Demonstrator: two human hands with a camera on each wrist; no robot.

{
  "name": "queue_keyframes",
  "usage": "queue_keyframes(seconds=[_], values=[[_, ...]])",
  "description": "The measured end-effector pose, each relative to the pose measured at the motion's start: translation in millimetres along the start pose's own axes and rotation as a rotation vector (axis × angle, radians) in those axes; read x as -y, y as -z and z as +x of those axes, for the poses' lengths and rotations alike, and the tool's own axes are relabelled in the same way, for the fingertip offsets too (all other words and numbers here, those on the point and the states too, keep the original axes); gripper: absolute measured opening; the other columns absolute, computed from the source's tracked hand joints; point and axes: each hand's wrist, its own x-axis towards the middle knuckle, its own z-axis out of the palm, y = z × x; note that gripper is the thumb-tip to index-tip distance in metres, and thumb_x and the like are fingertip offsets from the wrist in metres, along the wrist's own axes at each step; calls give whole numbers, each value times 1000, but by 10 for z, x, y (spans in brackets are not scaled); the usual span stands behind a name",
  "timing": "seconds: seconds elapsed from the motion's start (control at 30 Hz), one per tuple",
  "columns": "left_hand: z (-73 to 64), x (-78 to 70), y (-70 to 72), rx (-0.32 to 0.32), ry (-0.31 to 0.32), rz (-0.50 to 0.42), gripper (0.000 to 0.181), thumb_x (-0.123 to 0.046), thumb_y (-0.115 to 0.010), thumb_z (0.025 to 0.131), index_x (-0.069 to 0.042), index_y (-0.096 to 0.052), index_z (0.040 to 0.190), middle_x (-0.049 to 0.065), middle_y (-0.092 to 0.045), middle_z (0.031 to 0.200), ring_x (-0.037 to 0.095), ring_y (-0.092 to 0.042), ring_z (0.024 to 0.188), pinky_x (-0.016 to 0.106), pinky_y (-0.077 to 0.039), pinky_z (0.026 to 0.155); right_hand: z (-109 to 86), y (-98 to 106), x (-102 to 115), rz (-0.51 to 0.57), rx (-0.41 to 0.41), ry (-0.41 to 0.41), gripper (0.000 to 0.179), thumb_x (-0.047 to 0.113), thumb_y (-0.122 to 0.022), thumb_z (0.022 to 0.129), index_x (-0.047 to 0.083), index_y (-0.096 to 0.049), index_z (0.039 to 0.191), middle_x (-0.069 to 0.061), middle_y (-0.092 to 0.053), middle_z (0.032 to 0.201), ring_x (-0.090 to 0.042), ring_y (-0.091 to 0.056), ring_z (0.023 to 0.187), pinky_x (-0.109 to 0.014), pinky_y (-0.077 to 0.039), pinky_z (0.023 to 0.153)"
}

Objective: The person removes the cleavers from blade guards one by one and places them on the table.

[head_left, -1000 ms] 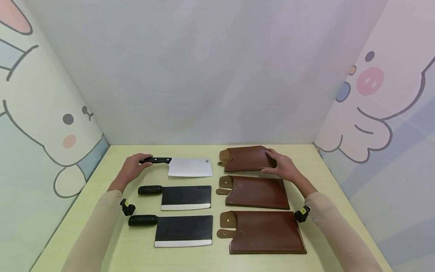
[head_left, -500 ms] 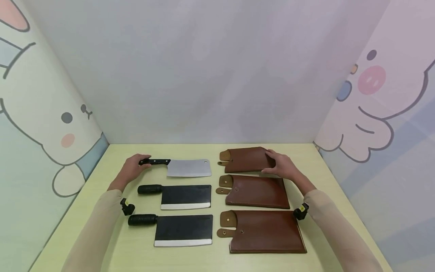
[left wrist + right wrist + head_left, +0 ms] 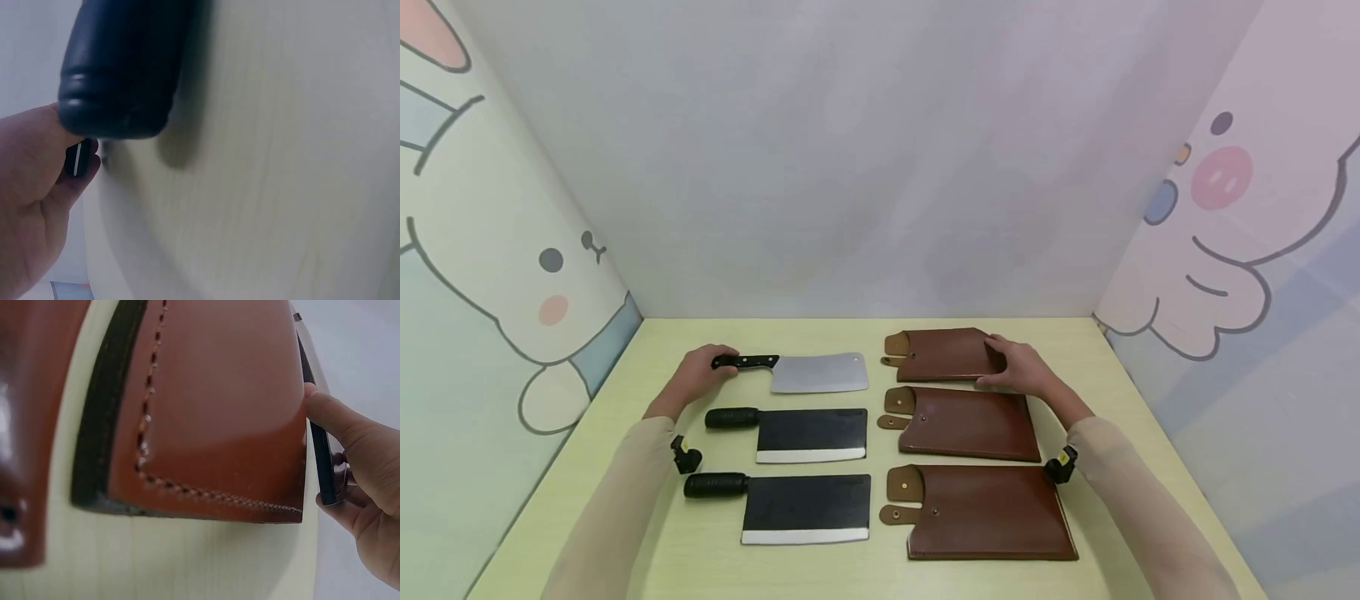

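My left hand (image 3: 698,375) pinches the rear end of the black riveted handle of the far cleaver (image 3: 818,372), whose silver blade points right. In the left wrist view, this handle's end (image 3: 76,159) shows between thumb and fingers. Across the table, my right hand (image 3: 1019,367) grips the right end of the far brown leather knife sheath (image 3: 947,354). Its edge (image 3: 322,465) sits between thumb and fingers in the right wrist view. The flap end of that sheath faces the cleaver's blade, with a small gap between them.
Two dark-bladed cleavers, a middle one (image 3: 811,433) and a near one (image 3: 805,504), lie on the left. Opposite them lie a middle sheath (image 3: 970,423) and a larger near sheath (image 3: 992,512). A pale wall (image 3: 865,167) stands behind the table (image 3: 790,575).
The far cleaver and the far sheath have shifted slightly toward the near side, each in its hand's hold. The other cleavers and sheaths have stayed in place.
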Motion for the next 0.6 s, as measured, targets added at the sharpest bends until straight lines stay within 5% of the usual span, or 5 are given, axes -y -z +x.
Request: queue_keyframes(seconds=[0.6], values=[[-35, 2, -21, -1, 34, -40, 48, -19, -67, 101, 5, -55, 141, 31, -56, 139, 52, -46, 134, 65, -37, 110, -10, -120, -66, 25, 1, 0, 97, 44, -86, 83, -3, -40, 154, -31, -37, 157, -49, -43, 139, -62, -44, 107]])
